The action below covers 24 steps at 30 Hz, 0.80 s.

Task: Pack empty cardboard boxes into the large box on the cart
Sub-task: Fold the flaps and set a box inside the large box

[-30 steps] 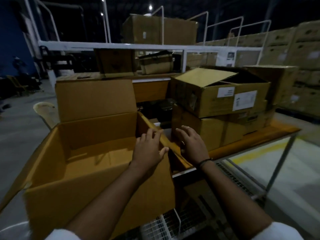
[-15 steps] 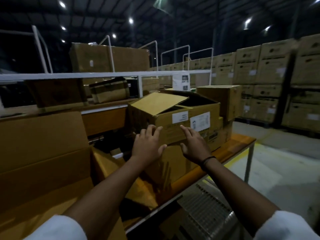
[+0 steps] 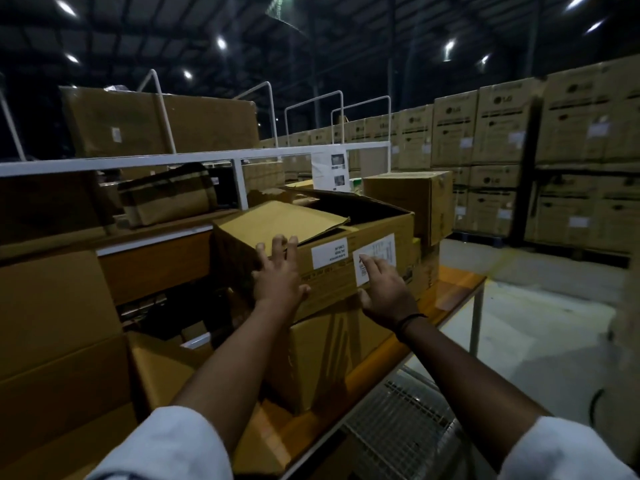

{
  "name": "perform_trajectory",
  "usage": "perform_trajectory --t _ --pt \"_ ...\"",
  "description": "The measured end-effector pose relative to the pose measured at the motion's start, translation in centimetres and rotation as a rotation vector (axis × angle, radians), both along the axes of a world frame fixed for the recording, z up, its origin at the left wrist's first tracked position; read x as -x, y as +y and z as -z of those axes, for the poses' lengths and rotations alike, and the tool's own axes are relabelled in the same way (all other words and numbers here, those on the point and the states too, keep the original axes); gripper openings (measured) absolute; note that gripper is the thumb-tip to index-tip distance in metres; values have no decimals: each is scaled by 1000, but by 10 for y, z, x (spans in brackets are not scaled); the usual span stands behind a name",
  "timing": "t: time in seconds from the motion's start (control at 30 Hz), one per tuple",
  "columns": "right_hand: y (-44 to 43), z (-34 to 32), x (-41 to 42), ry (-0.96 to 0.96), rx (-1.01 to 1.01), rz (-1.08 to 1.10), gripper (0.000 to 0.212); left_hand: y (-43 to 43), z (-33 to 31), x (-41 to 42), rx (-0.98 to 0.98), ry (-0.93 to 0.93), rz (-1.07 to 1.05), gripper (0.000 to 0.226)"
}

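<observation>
Both arms extend forward, white sleeves pushed up; the left hand [image 3: 278, 277] and right hand [image 3: 384, 289] spread open, fingers splayed, a dark band on the right wrist.

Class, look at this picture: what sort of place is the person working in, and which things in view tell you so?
Most likely a warehouse. Tall stacks of labelled cartons line the right side, open cardboard boxes sit on a workbench, and high ceiling lights hang from a dark roof.

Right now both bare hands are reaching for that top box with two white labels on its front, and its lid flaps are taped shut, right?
Not quite. The head view shows the top box open: one flap lies loose and the dark inside shows behind it. The rest holds: the left hand and right hand reach its front, which bears two white labels.
</observation>
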State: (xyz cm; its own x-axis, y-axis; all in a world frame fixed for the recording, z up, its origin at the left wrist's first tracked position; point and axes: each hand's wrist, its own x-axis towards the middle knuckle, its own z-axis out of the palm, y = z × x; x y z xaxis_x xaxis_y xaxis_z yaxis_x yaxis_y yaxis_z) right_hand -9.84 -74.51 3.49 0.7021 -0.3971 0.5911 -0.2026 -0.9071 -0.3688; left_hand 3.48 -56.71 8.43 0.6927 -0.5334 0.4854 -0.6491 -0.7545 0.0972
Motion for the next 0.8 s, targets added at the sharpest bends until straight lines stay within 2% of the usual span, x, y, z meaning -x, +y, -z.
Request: perform_trajectory --t 0.13,0.23,0.3,0.37,0.43,0.5,0.63,0.8 --pt "-9 -2 -10 45 7 21 75 18 4 -19 105 20 27 110" --pt "-26 -6 -13 5 18 62 81 38 7 -29 160 17 83 110" --pt "-39 -11 -11 -52 3 148 94 52 8 -32 181 26 85 110" --pt "-50 -17 -8 -94 -30 199 115 64 10 -35 224 41 89 109" --pt "-63 -23 -5 -103 -32 194 132 77 12 -39 270 90 103 106" --pt "-73 -29 -5 -75 -44 164 140 90 12 -45 302 134 122 104" --pt "-80 -31 -7 3 2 134 141 105 14 -56 353 199 167 104" --pt "-72 -19 -3 -67 162 157 130 110 12 -60 509 348 100 109"
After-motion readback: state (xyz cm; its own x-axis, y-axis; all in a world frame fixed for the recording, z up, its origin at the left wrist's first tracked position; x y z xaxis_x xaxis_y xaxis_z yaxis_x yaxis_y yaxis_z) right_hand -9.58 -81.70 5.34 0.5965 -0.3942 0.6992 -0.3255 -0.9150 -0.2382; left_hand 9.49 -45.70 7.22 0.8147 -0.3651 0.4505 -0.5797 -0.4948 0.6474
